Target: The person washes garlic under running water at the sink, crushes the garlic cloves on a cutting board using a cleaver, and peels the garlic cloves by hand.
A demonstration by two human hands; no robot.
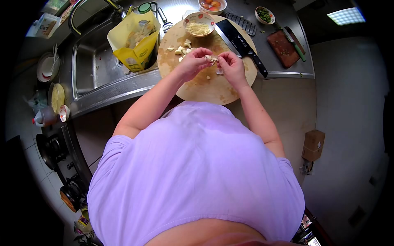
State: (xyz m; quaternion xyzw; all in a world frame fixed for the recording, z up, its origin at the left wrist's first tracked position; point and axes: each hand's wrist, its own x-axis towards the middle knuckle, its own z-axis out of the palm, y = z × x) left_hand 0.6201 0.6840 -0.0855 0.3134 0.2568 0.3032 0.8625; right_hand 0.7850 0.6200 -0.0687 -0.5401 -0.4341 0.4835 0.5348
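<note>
Both my hands meet over a round wooden cutting board (pixel 197 88). My left hand (pixel 196 63) and my right hand (pixel 232 69) pinch a garlic clove (pixel 212 60) between their fingertips, with bits of skin on it. Left of my left hand lie several peeled garlic cloves (pixel 179 51). Behind my hands, a patterned bowl (pixel 200 17) on the board holds chopped garlic (pixel 198 28). A black cleaver (pixel 236 37) rests at the board's right side, its handle over the edge.
Left of the board, a yellow bag (pixel 137 53) stands at the edge of the steel sink (pixel 88 78). To the right are a brown board (pixel 283 53) with a green-handled knife (pixel 296 46) and a bowl of chopped greens (pixel 264 15). A fruit bowl (pixel 212 6) sits behind.
</note>
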